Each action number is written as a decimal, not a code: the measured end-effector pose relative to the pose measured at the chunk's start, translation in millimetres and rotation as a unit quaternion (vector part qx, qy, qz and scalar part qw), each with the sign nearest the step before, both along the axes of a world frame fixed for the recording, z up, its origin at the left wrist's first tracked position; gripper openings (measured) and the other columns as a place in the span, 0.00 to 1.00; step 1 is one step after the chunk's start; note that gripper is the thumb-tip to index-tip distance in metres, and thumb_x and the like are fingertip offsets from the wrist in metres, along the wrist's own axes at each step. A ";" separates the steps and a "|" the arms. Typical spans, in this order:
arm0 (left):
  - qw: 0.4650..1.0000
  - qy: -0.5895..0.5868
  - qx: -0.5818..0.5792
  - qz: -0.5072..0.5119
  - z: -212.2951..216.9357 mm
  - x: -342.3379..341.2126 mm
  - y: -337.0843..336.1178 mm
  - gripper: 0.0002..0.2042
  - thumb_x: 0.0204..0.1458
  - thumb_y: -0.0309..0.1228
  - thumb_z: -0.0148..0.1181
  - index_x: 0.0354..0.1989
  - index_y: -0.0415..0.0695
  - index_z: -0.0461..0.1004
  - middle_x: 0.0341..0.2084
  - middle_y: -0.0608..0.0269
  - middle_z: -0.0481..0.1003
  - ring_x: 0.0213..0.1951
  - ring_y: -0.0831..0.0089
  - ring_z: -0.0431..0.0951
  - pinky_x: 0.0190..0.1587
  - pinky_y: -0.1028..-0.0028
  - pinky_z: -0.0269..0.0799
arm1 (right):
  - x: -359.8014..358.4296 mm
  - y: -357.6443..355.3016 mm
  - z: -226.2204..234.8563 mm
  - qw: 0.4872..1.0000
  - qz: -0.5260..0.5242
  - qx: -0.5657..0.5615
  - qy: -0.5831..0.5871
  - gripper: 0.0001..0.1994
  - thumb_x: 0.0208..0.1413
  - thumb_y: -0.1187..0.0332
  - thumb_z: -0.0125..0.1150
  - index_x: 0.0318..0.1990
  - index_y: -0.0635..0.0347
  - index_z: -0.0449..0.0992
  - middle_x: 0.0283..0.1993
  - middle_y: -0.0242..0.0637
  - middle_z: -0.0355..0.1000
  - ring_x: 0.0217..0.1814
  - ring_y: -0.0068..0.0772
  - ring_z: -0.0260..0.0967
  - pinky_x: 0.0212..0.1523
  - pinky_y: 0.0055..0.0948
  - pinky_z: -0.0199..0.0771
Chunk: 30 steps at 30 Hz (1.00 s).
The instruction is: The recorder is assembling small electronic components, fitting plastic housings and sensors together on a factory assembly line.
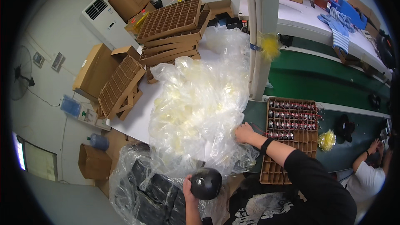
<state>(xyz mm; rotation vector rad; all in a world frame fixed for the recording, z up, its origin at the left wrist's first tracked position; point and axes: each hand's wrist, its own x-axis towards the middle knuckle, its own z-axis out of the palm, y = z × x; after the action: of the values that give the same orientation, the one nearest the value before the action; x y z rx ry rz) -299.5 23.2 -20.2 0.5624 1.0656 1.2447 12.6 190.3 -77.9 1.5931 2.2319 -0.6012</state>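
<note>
My left hand [188, 188] grips a round black dome-shaped part [206, 183] low in the view, just above a plastic-lined bin of black parts [158, 196]. My right hand [243, 133], in a black sleeve with a black wristband, reaches into the edge of a big clear plastic bag [200, 100] full of pale yellowish pieces on the white table [137, 116]. A brown cardboard grid tray [291, 141] lies just right of that hand, its upper rows filled with small dark parts with red wires.
Stacked empty cardboard grid trays [173, 25] and boxes [93, 68] stand at the back left. A white post [260, 37] rises beside the green conveyor belt [325, 83]. Another person in a white shirt [368, 175] works at the right. A yellow bag [327, 139] lies on the belt.
</note>
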 end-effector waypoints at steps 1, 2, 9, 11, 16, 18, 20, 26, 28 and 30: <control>1.000 -0.028 -0.008 0.002 5.0 7.5 5.7 0.20 0.54 0.43 0.51 0.45 0.38 0.66 0.39 0.54 0.74 0.41 0.66 0.76 0.46 0.67 0.73 | 3.2 -9.3 15.5 0.998 -0.041 0.033 0.036 0.17 0.49 0.56 0.58 0.38 0.61 0.76 0.45 0.46 0.72 0.50 0.43 0.68 0.51 0.36 0.63; 0.998 -0.057 -0.015 0.004 9.6 16.6 12.0 0.22 0.56 0.46 0.46 0.46 0.38 0.67 0.42 0.51 0.74 0.43 0.63 0.76 0.50 0.63 0.72 | 6.9 -18.8 33.8 0.992 -0.081 0.068 0.072 0.15 0.50 0.56 0.58 0.35 0.59 0.76 0.42 0.44 0.72 0.46 0.44 0.70 0.49 0.37 0.66; 0.985 -0.121 0.068 -0.100 45.7 98.3 40.0 0.24 0.52 0.46 0.55 0.45 0.37 0.62 0.39 0.52 0.73 0.41 0.67 0.76 0.44 0.68 0.73 | 38.8 -111.0 163.2 0.801 -0.048 0.135 0.581 0.16 0.53 0.63 0.60 0.45 0.62 0.71 0.47 0.44 0.68 0.49 0.44 0.67 0.52 0.36 0.66; 0.980 -0.091 0.103 -0.145 59.4 125.8 44.5 0.24 0.51 0.46 0.56 0.45 0.37 0.62 0.38 0.52 0.73 0.40 0.68 0.76 0.44 0.70 0.73 | 50.2 -130.7 172.5 0.794 -0.051 0.186 0.576 0.18 0.52 0.62 0.61 0.49 0.61 0.71 0.50 0.44 0.67 0.52 0.45 0.64 0.55 0.37 0.64; 0.927 0.123 0.259 -0.242 56.0 170.2 39.9 0.28 0.49 0.45 0.61 0.46 0.35 0.58 0.35 0.53 0.72 0.34 0.74 0.75 0.37 0.78 0.69 | 77.0 -166.6 180.6 0.825 -0.176 0.230 0.485 0.24 0.49 0.62 0.65 0.53 0.61 0.69 0.52 0.42 0.65 0.57 0.43 0.61 0.58 0.40 0.60; 0.905 0.166 0.307 -0.244 50.5 183.7 40.3 0.27 0.47 0.46 0.62 0.43 0.36 0.61 0.33 0.54 0.71 0.33 0.73 0.74 0.35 0.78 0.68 | 87.5 -178.8 183.6 0.808 -0.207 0.266 0.483 0.21 0.49 0.65 0.66 0.50 0.61 0.72 0.50 0.40 0.66 0.52 0.40 0.64 0.54 0.36 0.64; 0.854 0.255 0.400 -0.215 50.4 201.1 43.7 0.24 0.43 0.46 0.65 0.37 0.38 0.67 0.27 0.57 0.69 0.29 0.69 0.71 0.33 0.78 0.67 | 97.2 -191.8 188.6 0.766 -0.268 0.251 0.527 0.15 0.48 0.70 0.65 0.44 0.61 0.75 0.45 0.38 0.68 0.46 0.35 0.67 0.46 0.31 0.68; 0.773 0.305 0.510 -0.222 69.4 239.2 45.1 0.22 0.37 0.46 0.67 0.33 0.42 0.69 0.23 0.60 0.66 0.26 0.67 0.68 0.24 0.76 0.63 | 131.0 -212.9 185.3 0.711 -0.330 0.211 0.584 0.09 0.50 0.74 0.63 0.39 0.64 0.75 0.37 0.36 0.70 0.38 0.29 0.69 0.39 0.26 0.70; 0.756 0.305 0.536 -0.219 69.9 247.9 44.4 0.22 0.36 0.46 0.67 0.32 0.42 0.69 0.21 0.61 0.66 0.26 0.67 0.67 0.23 0.76 0.62 | 137.0 -217.4 189.0 0.657 -0.402 0.123 0.626 0.08 0.51 0.75 0.62 0.39 0.63 0.74 0.36 0.36 0.70 0.35 0.28 0.69 0.37 0.24 0.70; 0.748 0.324 0.536 -0.220 66.7 252.8 43.4 0.22 0.33 0.45 0.68 0.31 0.43 0.69 0.19 0.62 0.65 0.25 0.68 0.66 0.23 0.76 0.61 | 143.3 -222.8 192.8 0.675 -0.397 0.155 0.602 0.08 0.52 0.75 0.60 0.40 0.63 0.73 0.35 0.36 0.69 0.34 0.27 0.69 0.35 0.22 0.70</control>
<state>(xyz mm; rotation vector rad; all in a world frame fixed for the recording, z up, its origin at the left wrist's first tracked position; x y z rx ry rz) -46.7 66.6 46.5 2.1346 0.5575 1.1506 155.9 -32.5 114.9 2.9515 2.2100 -2.1310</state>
